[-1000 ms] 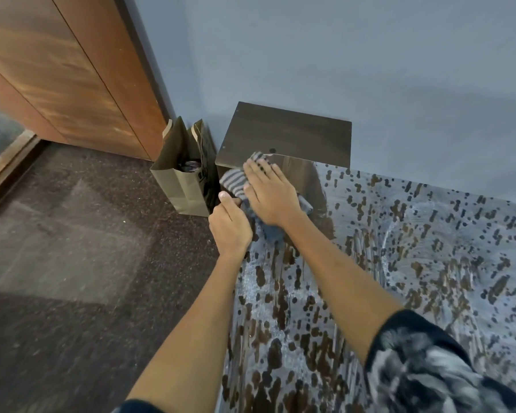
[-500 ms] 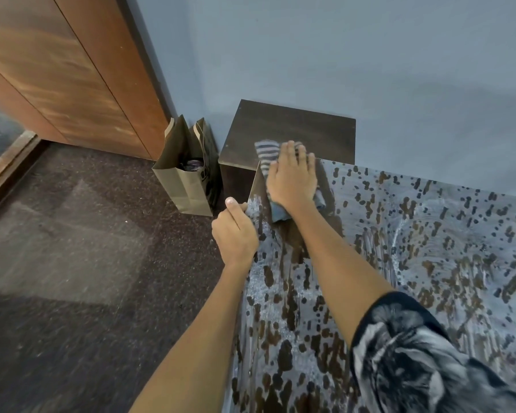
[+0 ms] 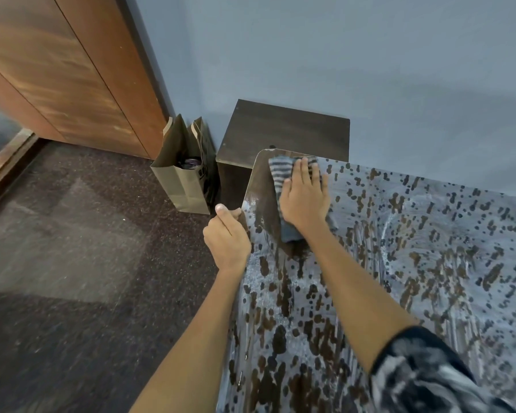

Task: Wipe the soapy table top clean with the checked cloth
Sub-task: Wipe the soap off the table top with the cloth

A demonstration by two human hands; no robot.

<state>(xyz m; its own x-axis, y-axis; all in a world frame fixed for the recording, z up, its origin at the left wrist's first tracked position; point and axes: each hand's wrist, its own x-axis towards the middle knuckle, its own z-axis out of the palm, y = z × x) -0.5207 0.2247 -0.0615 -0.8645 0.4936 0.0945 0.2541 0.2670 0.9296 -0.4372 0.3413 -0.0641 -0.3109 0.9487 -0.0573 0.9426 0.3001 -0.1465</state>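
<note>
Since the earlier frames, the checked cloth (image 3: 283,174) is being carried further up into the far left rounded corner of the table top (image 3: 399,278), a wiped dark strip being left beside it. It is being pressed flat under the right hand (image 3: 306,198), fingers straight. The table's left edge is being gripped by the left hand (image 3: 227,238), fingers curled. Soapy film is being left across the open right side. A dark cabinet (image 3: 283,129) and paper bag (image 3: 181,177) are standing just beyond the corner, against the wall.
</note>
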